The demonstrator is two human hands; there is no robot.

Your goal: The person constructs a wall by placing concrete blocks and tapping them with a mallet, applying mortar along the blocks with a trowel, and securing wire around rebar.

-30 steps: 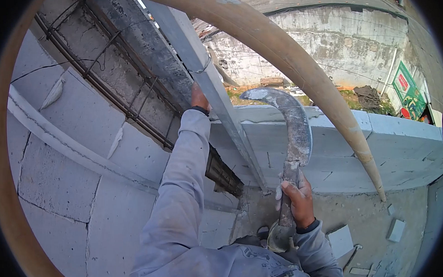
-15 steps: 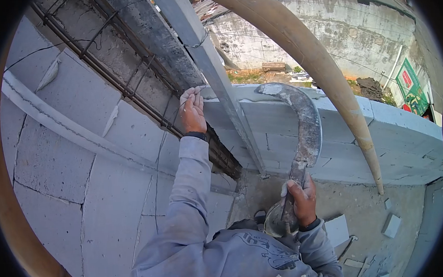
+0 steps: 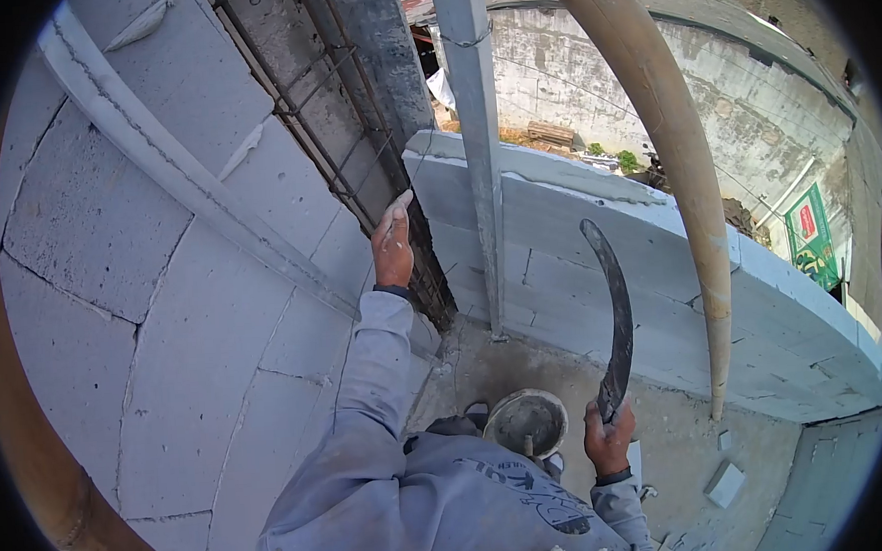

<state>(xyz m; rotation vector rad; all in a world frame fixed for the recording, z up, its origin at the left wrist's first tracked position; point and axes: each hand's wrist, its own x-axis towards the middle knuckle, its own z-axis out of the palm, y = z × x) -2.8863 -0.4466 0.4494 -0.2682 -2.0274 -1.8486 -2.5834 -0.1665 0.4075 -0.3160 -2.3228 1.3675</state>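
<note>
My left hand is raised beside the rebar cage, near the left end of the low block wall. Its fingers are stretched upward, with nothing visible in them. My right hand grips the handle of a curved, dark, stained blade, which points up and appears nearly edge-on in front of the wall. Grey mortar lies along part of the wall's top. Between my arms, a round bucket with grey material inside stands on the floor.
An upright metal bar stands close right of my left hand. A thick curved pole slants down past the wall. Large blocks fill the left side. A loose block piece lies on the floor at right.
My left hand has come off the wall's top and moved lower. The blade has turned edge-on and away from the wall's top. The view has shifted, showing more of the bucket.
</note>
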